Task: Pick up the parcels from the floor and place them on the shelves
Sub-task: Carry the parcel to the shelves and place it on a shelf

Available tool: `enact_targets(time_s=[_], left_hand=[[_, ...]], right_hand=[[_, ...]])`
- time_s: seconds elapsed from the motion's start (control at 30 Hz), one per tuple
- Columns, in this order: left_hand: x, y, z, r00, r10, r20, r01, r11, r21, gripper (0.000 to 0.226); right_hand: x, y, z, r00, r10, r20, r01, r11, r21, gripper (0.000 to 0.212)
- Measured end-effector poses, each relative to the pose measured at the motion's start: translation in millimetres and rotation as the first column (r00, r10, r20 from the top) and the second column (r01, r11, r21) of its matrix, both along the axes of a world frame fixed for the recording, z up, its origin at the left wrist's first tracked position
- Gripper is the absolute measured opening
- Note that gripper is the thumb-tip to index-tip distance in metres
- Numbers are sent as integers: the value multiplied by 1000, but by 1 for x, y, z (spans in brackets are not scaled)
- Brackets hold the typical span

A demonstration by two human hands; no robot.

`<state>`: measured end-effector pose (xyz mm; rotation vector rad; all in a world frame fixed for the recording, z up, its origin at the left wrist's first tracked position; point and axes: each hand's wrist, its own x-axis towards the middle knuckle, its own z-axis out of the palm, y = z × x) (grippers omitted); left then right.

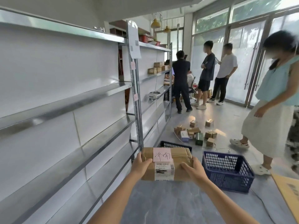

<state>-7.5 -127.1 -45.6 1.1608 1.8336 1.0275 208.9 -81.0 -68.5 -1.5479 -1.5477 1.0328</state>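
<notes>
A brown cardboard parcel with a pink handwritten note and a white barcode label is held up in front of me, above the floor. My left hand grips its left end and my right hand grips its right end. Bare metal shelves run along my left, level with and above the parcel. Further ahead, several small parcels lie scattered on the grey floor. A few boxes stand on a far shelf.
A blue plastic crate stands on the floor at my right, and a second dark crate shows behind the parcel. A person in a pale skirt walks at the right. Three people stand near the glass doors. Flat cardboard lies at lower right.
</notes>
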Motion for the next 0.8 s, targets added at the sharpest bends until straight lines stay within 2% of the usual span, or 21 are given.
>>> enact_targets(time_s=[0.1, 0.27, 0.63, 0.8], left_hand=[[6, 58, 8, 1000, -11, -26, 11, 1000, 26, 40], [-4, 160, 14, 1000, 21, -9, -20, 999, 46, 44], [-73, 405, 49, 998, 49, -39, -43, 990, 135, 42], [-116, 483, 86, 974, 219, -62, -198, 950, 241, 35]], right_hand=[[3, 57, 11, 999, -24, -37, 24, 1000, -5, 45], [-9, 154, 18, 998, 1, -60, 0, 1000, 6, 50], [-78, 410, 57, 993, 76, -93, -71, 996, 54, 48], [-125, 510, 93, 975, 138, -177, -122, 988, 100, 50]])
